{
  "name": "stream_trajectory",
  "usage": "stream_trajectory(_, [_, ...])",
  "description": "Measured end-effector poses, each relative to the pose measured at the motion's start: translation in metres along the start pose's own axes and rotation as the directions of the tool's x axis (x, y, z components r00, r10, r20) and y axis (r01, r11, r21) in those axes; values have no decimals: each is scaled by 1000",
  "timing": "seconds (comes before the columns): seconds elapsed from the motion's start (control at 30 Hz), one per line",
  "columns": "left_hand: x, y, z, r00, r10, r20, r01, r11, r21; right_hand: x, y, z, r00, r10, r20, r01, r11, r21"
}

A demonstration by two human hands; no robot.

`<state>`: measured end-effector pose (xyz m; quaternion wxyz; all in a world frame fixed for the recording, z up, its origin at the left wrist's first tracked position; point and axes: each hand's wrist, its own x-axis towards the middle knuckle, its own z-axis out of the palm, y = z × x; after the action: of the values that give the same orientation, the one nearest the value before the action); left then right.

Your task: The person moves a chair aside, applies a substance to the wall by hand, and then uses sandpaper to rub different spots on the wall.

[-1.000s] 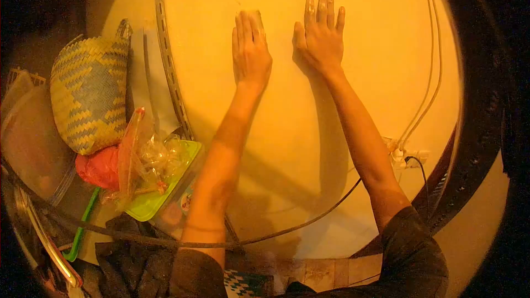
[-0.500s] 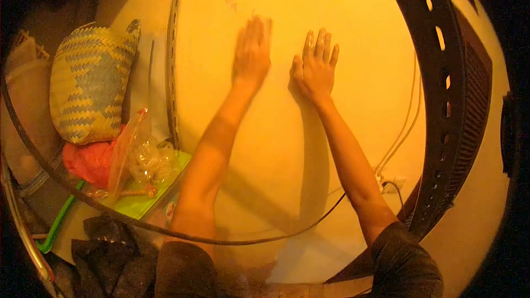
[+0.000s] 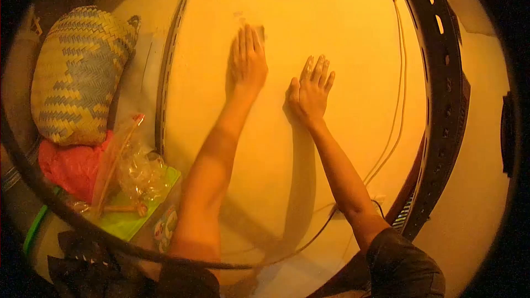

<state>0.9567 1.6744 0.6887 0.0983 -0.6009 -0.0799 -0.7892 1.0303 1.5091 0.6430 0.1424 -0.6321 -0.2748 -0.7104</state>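
My left hand (image 3: 249, 65) lies against a pale wall (image 3: 331, 16), fingers straight and close together. Beneath its fingers, the edge of a small flat greyish piece (image 3: 261, 32), perhaps sandpaper, shows at the index-finger side; most of it is hidden. Just above the fingertips the wall has a rough mark (image 3: 238, 15). To the right and slightly lower, my right hand (image 3: 312, 95) rests on the wall with fingers apart and nothing in it. Whitish smears cover its fingers.
A dark slotted metal upright (image 3: 444, 77) stands at right, a thinner one (image 3: 167, 72) at left. A woven bag (image 3: 83, 77), red bag (image 3: 74, 165) and clear plastic bag (image 3: 141, 174) sit left. A dark cable (image 3: 221, 265) loops across the front; thin wires (image 3: 400, 77) run down the wall.
The view has shifted. My left hand has moved slightly down and left relative to the wall mark with the flat piece under it. My right hand stays spread on the wall.
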Motion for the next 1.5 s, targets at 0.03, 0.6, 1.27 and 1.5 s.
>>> stream_trajectory(0.03, [28,-9,6,998,-39,-42,40,999,22,1,-1,1,1000,-5,-13,5,1000,-4])
stream_trajectory(0.6, [37,-23,17,993,-103,-61,104,995,9,0,-3,-5,1000,15,18,-14,1000,-13])
stream_trajectory(1.27, [-56,3,-42,979,85,185,-32,962,-270,-2,6,3,998,-23,-59,26,998,52])
stream_trajectory(1.5, [-61,-5,-50,980,71,184,-52,993,-102,-1,8,3,999,-18,-31,18,1000,11])
